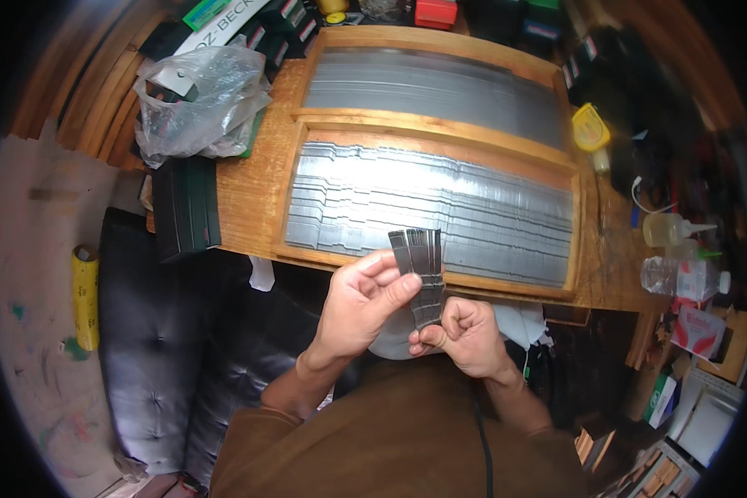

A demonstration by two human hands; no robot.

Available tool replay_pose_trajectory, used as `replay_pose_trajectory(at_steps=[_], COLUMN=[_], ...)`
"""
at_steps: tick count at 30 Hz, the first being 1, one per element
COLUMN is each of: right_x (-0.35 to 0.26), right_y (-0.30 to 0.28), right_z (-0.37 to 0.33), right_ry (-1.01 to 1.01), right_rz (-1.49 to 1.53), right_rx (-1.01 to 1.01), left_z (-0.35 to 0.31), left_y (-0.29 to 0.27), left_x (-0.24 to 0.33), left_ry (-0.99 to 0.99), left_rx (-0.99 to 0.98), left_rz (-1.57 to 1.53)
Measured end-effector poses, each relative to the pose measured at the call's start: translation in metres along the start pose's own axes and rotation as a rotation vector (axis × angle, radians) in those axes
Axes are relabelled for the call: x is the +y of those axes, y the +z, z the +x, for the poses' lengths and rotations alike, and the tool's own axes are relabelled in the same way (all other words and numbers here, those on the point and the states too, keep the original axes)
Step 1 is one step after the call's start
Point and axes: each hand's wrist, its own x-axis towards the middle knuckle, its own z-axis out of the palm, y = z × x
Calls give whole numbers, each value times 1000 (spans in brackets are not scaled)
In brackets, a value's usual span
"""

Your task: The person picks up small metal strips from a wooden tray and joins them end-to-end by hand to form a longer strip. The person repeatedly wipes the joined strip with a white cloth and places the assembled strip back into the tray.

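A fanned bundle of thin dark metal strips (424, 270), much like knitting-machine needles, stands nearly upright between my hands. My left hand (358, 297) holds it from the left side, thumb across the front. At the bottom end, the thumb and curled fingers of my right hand (471, 336) pinch the strips together. The upper ends spread apart slightly. Just beyond lies a wooden frame tray (353, 122) in two sections. Its near section holds rows of shiny metal strips (365, 187) laid side by side, and its far section holds greyer ones (432, 87).
A clear plastic bag (203, 104) and a dark box (184, 207) sit on the table's left. A yellow tape measure-like tool (590, 129), an oil bottle (668, 230) and a water bottle (681, 278) are at the right. A black padded seat (153, 349) stands at lower left.
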Motion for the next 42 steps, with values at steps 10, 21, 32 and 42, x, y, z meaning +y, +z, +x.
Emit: replay_pose_trajectory(at_steps=[10, 21, 32, 42], right_x=[12, 75, 75, 1], right_y=[0, -25, -32, -60], right_z=[-69, -103, -86, -83], right_ry=[40, -139, -216, -577], right_rz=[-518, -473, -529, 326], right_rx=[212, 164, 138, 20], left_z=[-20, 5, 16, -8], left_y=[30, 28, 23, 33], left_x=[-37, -83, -76, -69], left_ry=[-263, -518, -586, -457], left_rx=[-3, -164, -201, -161], left_rz=[10, 130, 151, 185])
